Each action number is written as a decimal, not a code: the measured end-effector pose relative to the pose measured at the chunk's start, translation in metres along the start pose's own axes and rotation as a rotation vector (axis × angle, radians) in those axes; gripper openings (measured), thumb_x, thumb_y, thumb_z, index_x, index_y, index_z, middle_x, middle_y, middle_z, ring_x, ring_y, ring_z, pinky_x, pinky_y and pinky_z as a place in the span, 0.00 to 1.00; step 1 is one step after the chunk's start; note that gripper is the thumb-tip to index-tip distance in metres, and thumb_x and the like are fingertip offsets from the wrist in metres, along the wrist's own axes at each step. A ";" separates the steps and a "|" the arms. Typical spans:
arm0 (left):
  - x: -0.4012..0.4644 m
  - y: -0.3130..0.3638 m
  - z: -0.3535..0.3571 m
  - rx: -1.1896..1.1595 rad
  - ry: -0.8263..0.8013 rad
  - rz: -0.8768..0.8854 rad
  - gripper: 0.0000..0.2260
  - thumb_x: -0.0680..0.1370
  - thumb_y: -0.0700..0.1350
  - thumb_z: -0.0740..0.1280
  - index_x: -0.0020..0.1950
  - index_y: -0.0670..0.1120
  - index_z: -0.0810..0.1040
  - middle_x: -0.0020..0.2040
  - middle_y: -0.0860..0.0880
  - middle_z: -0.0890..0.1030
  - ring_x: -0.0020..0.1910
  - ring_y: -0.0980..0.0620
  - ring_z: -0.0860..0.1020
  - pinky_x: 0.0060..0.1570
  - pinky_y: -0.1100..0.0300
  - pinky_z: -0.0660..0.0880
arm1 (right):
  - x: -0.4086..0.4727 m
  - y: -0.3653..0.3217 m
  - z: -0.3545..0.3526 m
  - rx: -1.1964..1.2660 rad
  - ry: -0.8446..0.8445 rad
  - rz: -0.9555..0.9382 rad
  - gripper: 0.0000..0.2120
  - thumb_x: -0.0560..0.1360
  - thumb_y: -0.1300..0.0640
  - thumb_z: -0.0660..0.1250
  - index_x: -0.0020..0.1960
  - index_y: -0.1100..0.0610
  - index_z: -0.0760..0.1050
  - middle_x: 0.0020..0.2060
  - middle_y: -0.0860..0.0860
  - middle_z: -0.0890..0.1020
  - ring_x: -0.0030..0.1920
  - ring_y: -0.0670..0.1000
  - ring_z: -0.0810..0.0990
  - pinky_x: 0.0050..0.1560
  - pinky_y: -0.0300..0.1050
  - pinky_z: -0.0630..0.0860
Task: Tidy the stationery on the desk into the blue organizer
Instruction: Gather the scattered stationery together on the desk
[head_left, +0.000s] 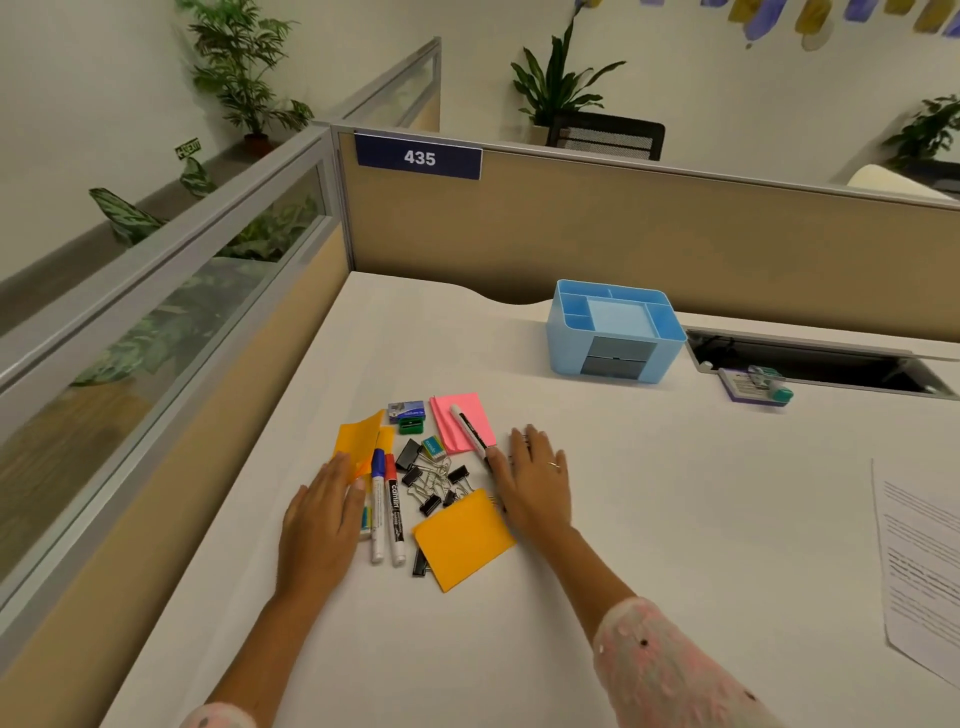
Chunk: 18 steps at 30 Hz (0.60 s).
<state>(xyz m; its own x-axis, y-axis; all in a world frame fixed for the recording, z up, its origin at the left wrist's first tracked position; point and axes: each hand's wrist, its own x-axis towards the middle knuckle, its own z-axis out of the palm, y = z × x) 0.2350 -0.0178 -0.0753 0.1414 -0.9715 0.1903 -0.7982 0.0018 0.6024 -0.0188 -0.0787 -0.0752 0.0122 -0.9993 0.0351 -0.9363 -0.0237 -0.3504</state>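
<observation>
The blue organizer (615, 332) stands at the back of the white desk (675, 519), its compartments showing nothing inside. A pile of stationery lies in front of me: two orange note pads (462, 538) (358, 439), a pink note pad (460, 418) with a black-capped marker (470, 428) across it, a blue marker (377, 512) and a red marker (395, 517), several black binder clips (423, 486), a staples box (407, 410) and a green sharpener (411, 426). My left hand (324, 512) rests flat at the pile's left edge. My right hand (532, 480) lies flat at its right edge. Neither holds anything.
A printed paper sheet (919, 561) lies at the right edge. A stapler on a small purple pad (761, 384) sits beside an open cable slot (810, 361) behind it. Beige partition walls (623, 234) close off the desk at the back and left.
</observation>
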 end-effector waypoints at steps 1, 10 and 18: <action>0.000 -0.001 0.000 0.015 -0.008 0.008 0.25 0.80 0.55 0.50 0.74 0.45 0.61 0.73 0.47 0.66 0.72 0.49 0.63 0.71 0.48 0.58 | 0.000 -0.009 0.003 0.037 0.004 -0.005 0.33 0.77 0.36 0.40 0.75 0.53 0.54 0.76 0.53 0.56 0.76 0.53 0.50 0.74 0.57 0.47; 0.007 -0.008 0.003 0.167 -0.053 0.016 0.28 0.78 0.58 0.46 0.75 0.47 0.59 0.75 0.49 0.61 0.74 0.50 0.58 0.71 0.51 0.54 | 0.008 -0.058 0.027 0.140 0.012 -0.072 0.42 0.71 0.28 0.34 0.75 0.51 0.53 0.76 0.51 0.54 0.76 0.53 0.49 0.74 0.54 0.43; 0.015 -0.014 0.000 0.185 -0.077 0.011 0.28 0.78 0.58 0.46 0.75 0.47 0.58 0.75 0.48 0.61 0.75 0.50 0.57 0.71 0.50 0.53 | 0.015 -0.076 0.038 0.153 -0.027 -0.088 0.41 0.71 0.28 0.37 0.76 0.51 0.50 0.77 0.50 0.50 0.77 0.52 0.49 0.72 0.51 0.40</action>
<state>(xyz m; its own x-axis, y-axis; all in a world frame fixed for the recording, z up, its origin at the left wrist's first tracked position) 0.2483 -0.0328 -0.0805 0.0927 -0.9869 0.1317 -0.8944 -0.0244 0.4465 0.0662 -0.0928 -0.0830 0.1036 -0.9935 0.0472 -0.8667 -0.1135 -0.4858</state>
